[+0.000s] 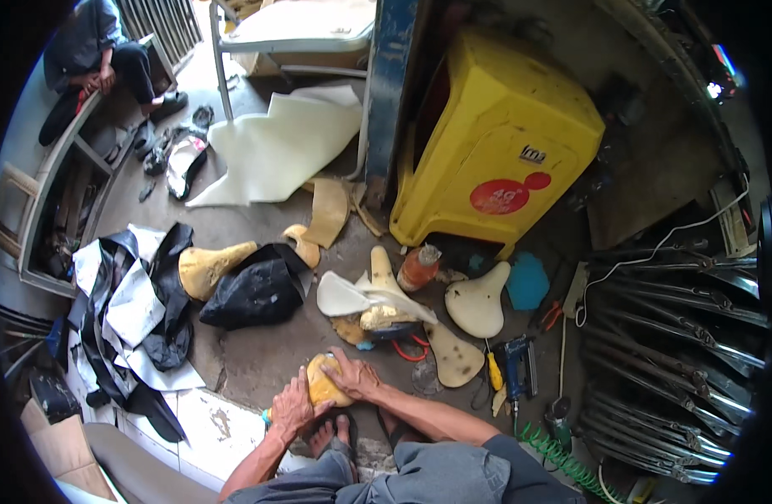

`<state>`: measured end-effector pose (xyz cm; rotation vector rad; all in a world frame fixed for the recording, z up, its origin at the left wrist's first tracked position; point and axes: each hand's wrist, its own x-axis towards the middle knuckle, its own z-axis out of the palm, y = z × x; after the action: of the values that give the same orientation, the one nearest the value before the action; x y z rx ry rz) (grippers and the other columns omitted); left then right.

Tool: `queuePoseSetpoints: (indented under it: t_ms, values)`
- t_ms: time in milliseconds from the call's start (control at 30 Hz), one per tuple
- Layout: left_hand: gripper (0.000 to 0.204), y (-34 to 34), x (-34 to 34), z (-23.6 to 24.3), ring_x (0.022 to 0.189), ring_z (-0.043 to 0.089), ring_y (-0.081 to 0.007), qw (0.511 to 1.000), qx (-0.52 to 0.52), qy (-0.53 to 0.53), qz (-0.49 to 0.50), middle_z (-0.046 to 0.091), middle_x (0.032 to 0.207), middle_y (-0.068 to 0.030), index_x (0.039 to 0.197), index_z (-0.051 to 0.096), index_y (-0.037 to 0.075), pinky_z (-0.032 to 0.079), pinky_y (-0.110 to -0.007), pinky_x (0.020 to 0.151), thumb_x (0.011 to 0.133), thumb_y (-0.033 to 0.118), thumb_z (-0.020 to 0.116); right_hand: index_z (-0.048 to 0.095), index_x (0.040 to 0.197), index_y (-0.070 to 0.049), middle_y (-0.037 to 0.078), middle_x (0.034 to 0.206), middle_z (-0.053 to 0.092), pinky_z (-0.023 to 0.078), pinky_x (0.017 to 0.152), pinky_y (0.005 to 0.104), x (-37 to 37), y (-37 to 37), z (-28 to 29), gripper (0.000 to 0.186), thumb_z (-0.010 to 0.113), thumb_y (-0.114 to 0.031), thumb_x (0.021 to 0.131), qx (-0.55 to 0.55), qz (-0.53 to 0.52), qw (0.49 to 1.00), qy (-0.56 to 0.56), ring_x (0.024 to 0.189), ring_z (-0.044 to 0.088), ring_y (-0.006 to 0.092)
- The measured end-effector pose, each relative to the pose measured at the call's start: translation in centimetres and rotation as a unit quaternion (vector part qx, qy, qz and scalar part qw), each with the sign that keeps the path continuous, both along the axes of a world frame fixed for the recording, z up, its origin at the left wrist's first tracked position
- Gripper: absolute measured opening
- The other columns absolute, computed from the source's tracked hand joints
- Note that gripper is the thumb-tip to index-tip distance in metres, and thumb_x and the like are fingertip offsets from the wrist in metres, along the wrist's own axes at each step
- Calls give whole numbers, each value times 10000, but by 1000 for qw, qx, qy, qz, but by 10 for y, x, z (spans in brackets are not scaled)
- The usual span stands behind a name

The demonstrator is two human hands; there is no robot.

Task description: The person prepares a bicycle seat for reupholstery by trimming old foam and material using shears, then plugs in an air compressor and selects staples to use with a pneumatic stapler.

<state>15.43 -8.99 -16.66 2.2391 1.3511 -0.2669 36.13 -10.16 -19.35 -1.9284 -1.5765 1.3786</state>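
Between my feet, both hands grip a yellow foam saddle pad (325, 388). My left hand (292, 405) presses along its left side, fingers bent against it. A small teal and yellow bit shows beside that wrist; what it is I cannot make out. My right hand (354, 375) is wrapped over the pad's top right edge. The pad's underside is hidden. Just beyond my hands lie a foam-topped saddle (382, 317) with a white foam scrap (340, 296) on it, and two pale saddle pads, one plain (478, 301) and one spotted (453, 357).
Black and white sheet scraps (134, 307) and a black cover (252, 290) lie left. An orange bottle (420, 267), yellow screwdriver (494, 370) and blue staple gun (518, 368) with a green coiled hose (562, 462) sit right. Beyond stands a yellow plastic stool (504, 143); another person (100, 59) sits far left.
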Motion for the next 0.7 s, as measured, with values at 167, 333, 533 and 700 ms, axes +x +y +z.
queuePoseSetpoints:
  t_ms: [167,333,533,700]
  values:
    - [1117,-2,0,4,988,664,-386,1000,-14,20,8,618,1138,-232,1490,314,-38,554,-482,748,761,743,641,401,1416,-139,343,964,668,515,813,597,-7,-2,-7,619,456,-576,981,47,-37,998,36,957,634,542]
    - [1114,-6,0,2,1002,667,-396,999,-34,8,27,618,1142,-226,1487,315,-30,551,-493,781,751,729,668,395,1443,-117,330,953,680,521,828,580,-3,-2,1,666,465,-587,975,36,-7,999,13,936,665,509]
    - [1026,-7,-12,-4,971,658,-428,995,-17,-38,91,595,1163,-239,1486,317,-18,538,-519,781,809,675,653,528,1357,-95,185,1194,668,537,910,435,50,-45,29,545,558,-474,966,123,-80,989,-27,1081,656,375]
    - [912,15,-34,6,979,643,-436,970,70,-57,225,569,1197,-244,1490,330,5,522,-524,800,862,576,664,600,1252,-52,197,1059,654,520,821,465,141,-91,30,423,662,-273,896,220,-185,927,-242,949,630,383]
